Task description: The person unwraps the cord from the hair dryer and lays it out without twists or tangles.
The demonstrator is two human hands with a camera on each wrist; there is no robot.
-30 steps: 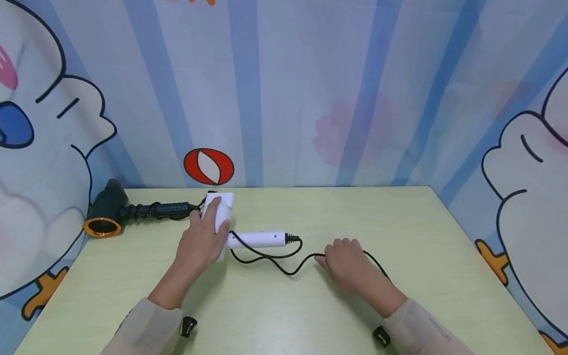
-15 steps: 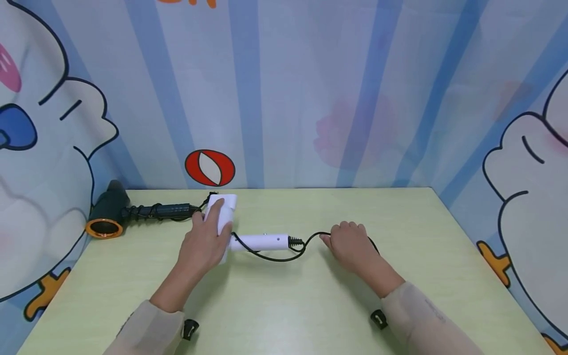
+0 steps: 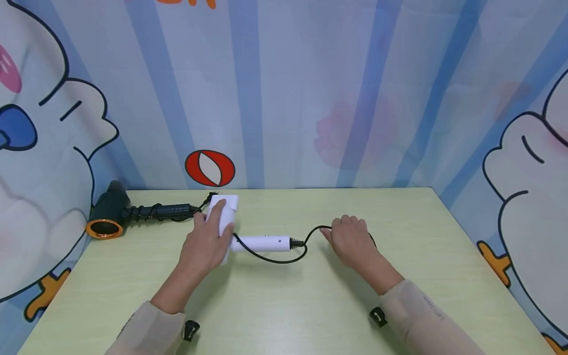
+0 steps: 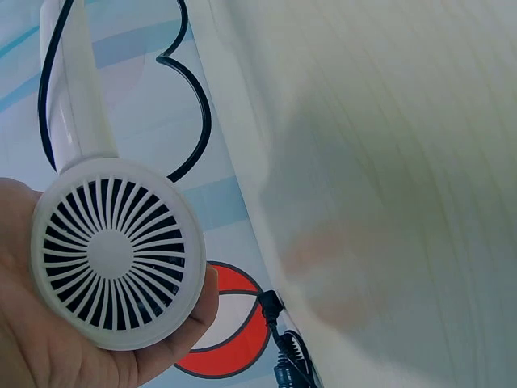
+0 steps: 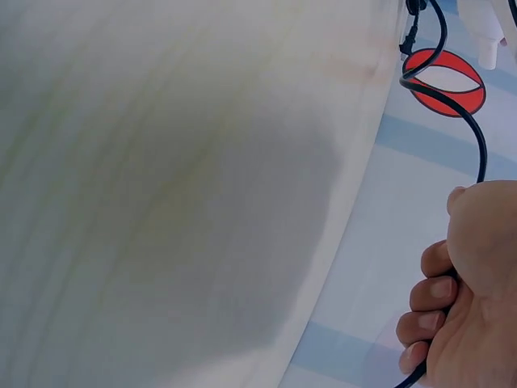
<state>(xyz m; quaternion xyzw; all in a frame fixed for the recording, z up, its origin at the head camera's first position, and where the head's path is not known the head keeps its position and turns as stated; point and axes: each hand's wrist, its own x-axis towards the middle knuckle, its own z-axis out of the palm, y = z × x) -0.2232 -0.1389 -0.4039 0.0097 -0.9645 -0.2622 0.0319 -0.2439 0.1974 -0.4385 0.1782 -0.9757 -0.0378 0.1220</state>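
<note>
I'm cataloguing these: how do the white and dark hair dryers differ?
The white hair dryer is pale; the dark hair dryer has an orange ring. The white one's cord runs loose to the right hand; the dark one's winds round its handle. The left hand grips the white one; the dark one lies on the table. Both handles point right in the head view.

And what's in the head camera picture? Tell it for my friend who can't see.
A person's left hand holds a white hair dryer while the right hand grips its black cord. On the left of the pale table lies a dark hair dryer with an orange-rimmed nozzle.
</note>
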